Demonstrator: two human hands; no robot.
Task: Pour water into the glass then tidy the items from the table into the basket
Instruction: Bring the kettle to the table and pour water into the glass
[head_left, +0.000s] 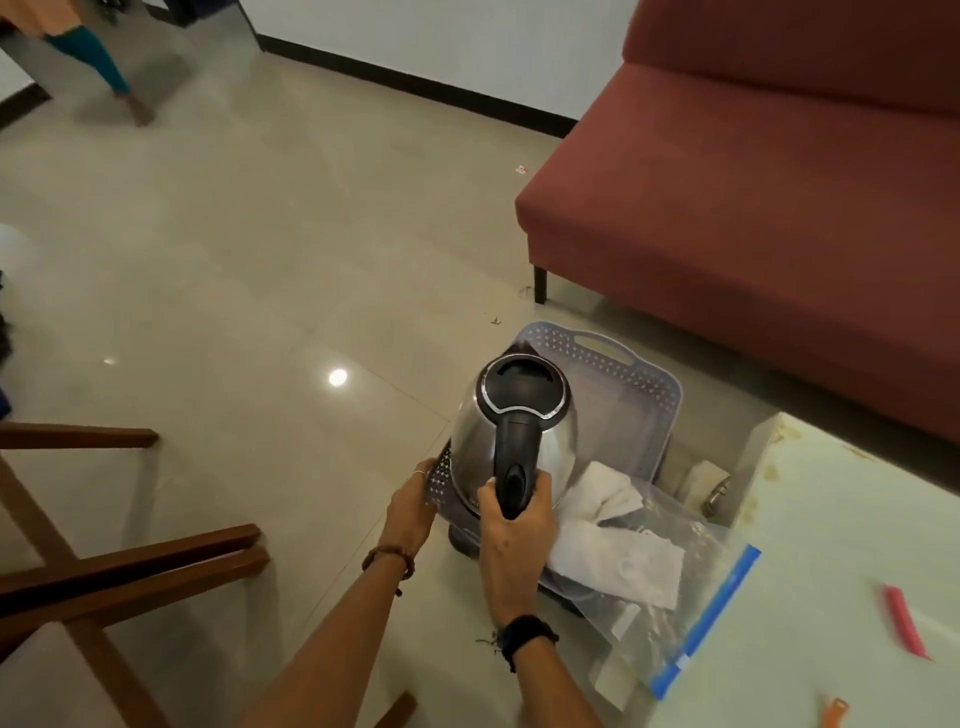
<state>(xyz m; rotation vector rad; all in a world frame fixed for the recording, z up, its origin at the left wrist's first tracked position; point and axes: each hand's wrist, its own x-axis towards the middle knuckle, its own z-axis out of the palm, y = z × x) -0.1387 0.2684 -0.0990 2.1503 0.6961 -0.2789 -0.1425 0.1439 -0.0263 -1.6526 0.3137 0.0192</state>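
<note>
Now tidying: right hand (514, 525) fingers wrapped round kettle (511, 441) handle, left hand (413, 501) gripping basket (644, 395) rim. Next, lower kettle upright beside cloth (613, 540).

Home living room: red sofa (753, 218), tiled floor (260, 249).

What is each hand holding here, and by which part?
The right hand grips the kettle by its black handle. The left hand holds the basket by its near left rim.
</note>
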